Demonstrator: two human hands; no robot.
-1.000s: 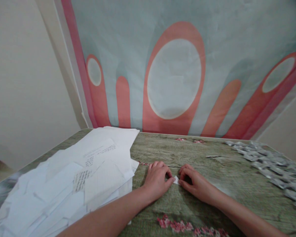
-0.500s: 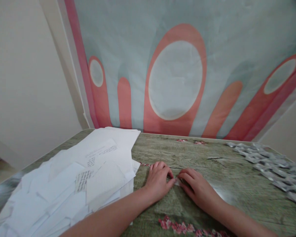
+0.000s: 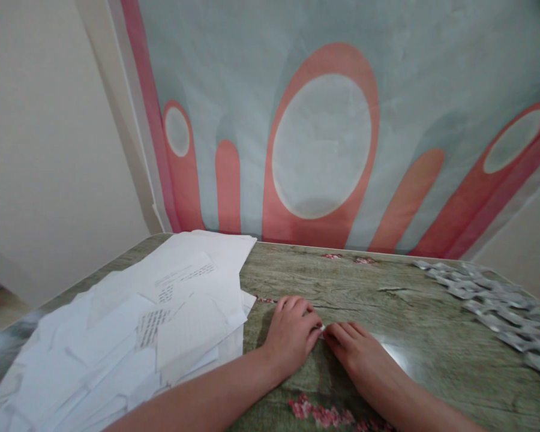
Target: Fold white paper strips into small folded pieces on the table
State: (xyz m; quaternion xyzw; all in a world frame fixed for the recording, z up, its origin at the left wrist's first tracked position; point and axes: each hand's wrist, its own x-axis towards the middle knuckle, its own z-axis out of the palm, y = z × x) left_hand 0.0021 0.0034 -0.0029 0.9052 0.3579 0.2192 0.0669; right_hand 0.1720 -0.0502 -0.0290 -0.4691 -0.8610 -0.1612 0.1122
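Observation:
My left hand [image 3: 291, 336] and my right hand [image 3: 357, 354] meet at the middle of the green wood-pattern table [image 3: 409, 336]. Both press with closed fingers on a small folded white paper piece [image 3: 322, 328], of which only a sliver shows between the fingertips. The rest of it is hidden under the fingers. A loose pile of white paper sheets and strips [image 3: 130, 324], some with printed text, lies just left of my left hand.
A heap of small folded grey-white paper pieces [image 3: 499, 303] lies along the table's right edge. A fabric backdrop [image 3: 324, 132] with red arches and pale ovals hangs behind the table. A beige wall stands at the left.
My right hand slid toward me and closer to my left hand. The white paper piece showed more clearly before and is now almost covered by the fingers.

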